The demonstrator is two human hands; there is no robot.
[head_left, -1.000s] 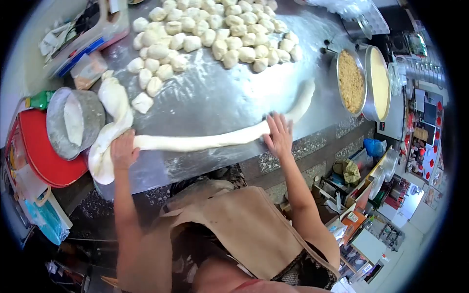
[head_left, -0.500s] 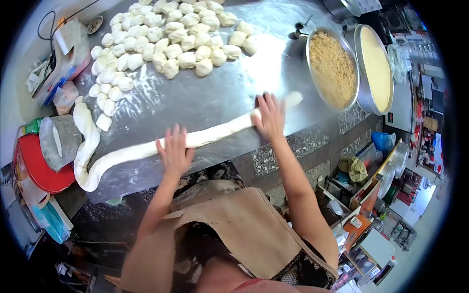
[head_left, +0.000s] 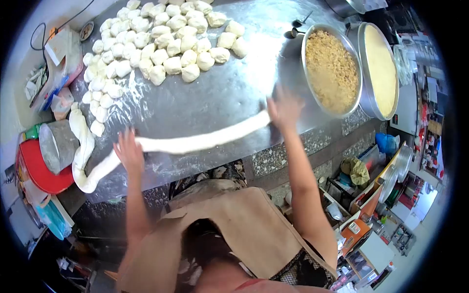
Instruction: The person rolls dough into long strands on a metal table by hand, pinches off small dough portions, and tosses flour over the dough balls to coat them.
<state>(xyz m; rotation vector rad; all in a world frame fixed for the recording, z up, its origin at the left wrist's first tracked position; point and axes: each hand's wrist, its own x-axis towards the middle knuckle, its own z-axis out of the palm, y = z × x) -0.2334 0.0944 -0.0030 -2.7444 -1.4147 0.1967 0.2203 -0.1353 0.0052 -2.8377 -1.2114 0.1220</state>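
Metal surface [head_left: 210, 107]: our left hand [head_left: 129, 152] lies unclenched over a dough rope [head_left: 195, 144], whose long axis runs rightward to our right hand [head_left: 286, 111], blurred but with fingers apart; past the left hand, the rope bends away. Beyond both hands we see dough pieces [head_left: 190, 73].

Desk [head_left: 205, 97]: metal, smooth, glossy, matt where powder-dusted | Dough rope [head_left: 195, 144]: smooth, matt | Dough lumps [head_left: 172, 65]: matt, uneven | Bowl [head_left: 360, 92]: shiny metal | Crumbs [head_left: 330, 66]: rough, granular | Bucket [head_left: 68, 139]: dull, metal-looking | Red disc [head_left: 39, 168]: smooth, plastic-looking | Apron [head_left: 239, 210]: matt cloth
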